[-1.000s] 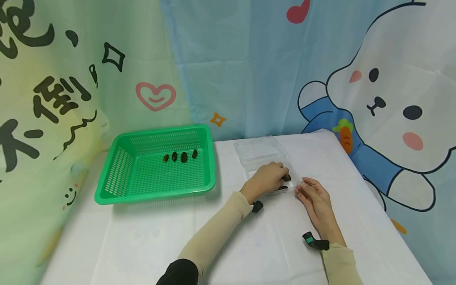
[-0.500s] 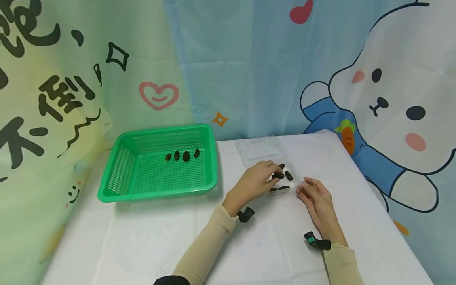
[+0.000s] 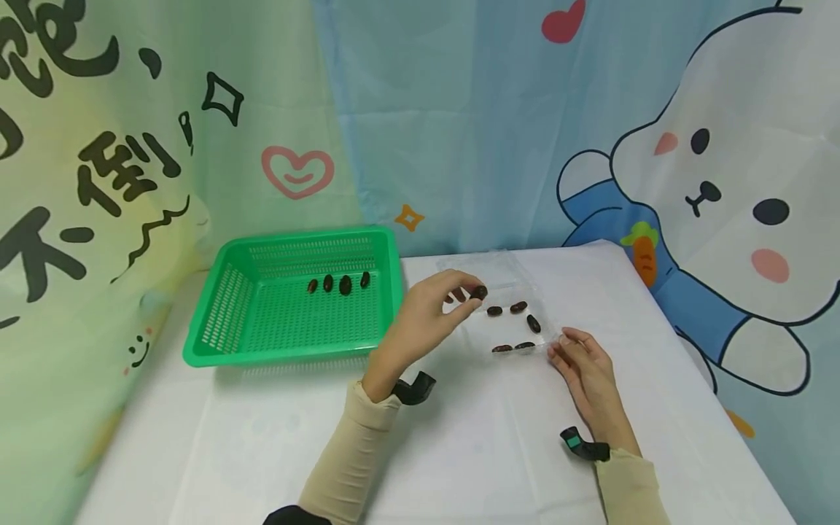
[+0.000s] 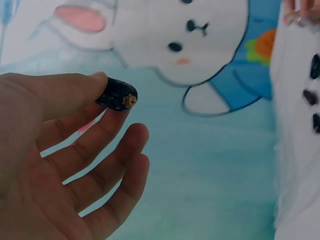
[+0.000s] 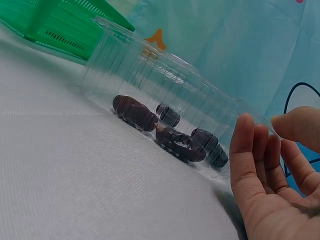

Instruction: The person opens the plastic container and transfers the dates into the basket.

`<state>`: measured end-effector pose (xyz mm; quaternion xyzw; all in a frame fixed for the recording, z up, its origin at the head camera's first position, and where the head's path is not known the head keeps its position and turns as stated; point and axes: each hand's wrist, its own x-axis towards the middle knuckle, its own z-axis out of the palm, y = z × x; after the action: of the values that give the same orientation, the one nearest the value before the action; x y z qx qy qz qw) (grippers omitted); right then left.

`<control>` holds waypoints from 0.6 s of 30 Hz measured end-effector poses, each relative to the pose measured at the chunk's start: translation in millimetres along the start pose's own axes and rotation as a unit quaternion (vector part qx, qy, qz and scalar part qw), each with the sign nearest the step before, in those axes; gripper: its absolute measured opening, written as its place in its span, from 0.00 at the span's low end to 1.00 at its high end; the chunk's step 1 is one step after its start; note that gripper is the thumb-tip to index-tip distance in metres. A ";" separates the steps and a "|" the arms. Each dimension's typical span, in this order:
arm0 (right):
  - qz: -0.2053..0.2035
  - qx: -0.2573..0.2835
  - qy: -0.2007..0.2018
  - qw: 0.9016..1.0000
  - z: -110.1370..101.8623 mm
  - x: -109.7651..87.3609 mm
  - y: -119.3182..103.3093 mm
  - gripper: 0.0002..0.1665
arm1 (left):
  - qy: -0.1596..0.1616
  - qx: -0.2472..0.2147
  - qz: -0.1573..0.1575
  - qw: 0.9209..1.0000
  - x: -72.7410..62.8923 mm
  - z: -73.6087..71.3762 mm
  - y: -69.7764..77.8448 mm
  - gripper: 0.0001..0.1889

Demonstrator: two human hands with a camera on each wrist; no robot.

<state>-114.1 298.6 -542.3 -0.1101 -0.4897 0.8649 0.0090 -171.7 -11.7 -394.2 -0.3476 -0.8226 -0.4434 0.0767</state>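
Note:
My left hand (image 3: 426,313) pinches a dark, glossy date (image 4: 118,94) between thumb and forefinger, its pale stem end showing in the left wrist view. It is raised over the left side of a clear plastic clamshell box (image 5: 165,75), whose lid lies folded back. Inside the box rest several dates (image 5: 180,143), two of them along the near wall. At the box's right corner my right hand (image 3: 584,364) holds the rim, thumb above and fingers against the outer side. More dates (image 3: 345,285) lie in a row in the green basket (image 3: 282,357), left of my left hand.
Both the basket and box stand on a white cloth-covered table (image 3: 459,452). Behind them hangs a printed curtain (image 3: 453,146) with a cartoon bear, close to the table's back edge. Black wrist mounts (image 3: 415,389) sit on both wrists.
My left hand has lifted a date out of the box and moved left and up with it, uncovering the dates inside. The right hand stays at the box's corner.

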 end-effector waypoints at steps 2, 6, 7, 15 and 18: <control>0.001 -0.001 0.001 1.000 -0.2 -0.3 -0.4 0.19 | 0.021 -0.021 -0.010 1.000 -4.4 -11.7 -4.2 0.11; 0.007 -0.003 0.005 1.000 0.6 -0.5 0.2 0.19 | 0.059 -0.069 -0.061 0.994 -14.0 -34.7 -19.1 0.12; 0.008 -0.003 0.005 1.000 0.8 -0.6 0.1 0.20 | 0.067 -0.079 -0.077 0.992 -15.9 -40.2 -23.4 0.12; -0.004 0.008 -0.008 1.000 -1.7 0.5 -0.8 0.18 | 0.115 -0.163 -0.202 0.959 -27.3 -73.1 -51.3 0.16; -0.009 0.017 -0.012 1.000 -1.7 1.2 0.2 0.16 | 0.132 -0.192 -0.249 0.940 -31.7 -81.1 -60.1 0.17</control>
<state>-114.9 300.2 -543.6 -0.0955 -0.4763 0.8740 0.0124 -201.3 -113.1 -400.4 -0.0784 -0.7645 -0.6398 0.0037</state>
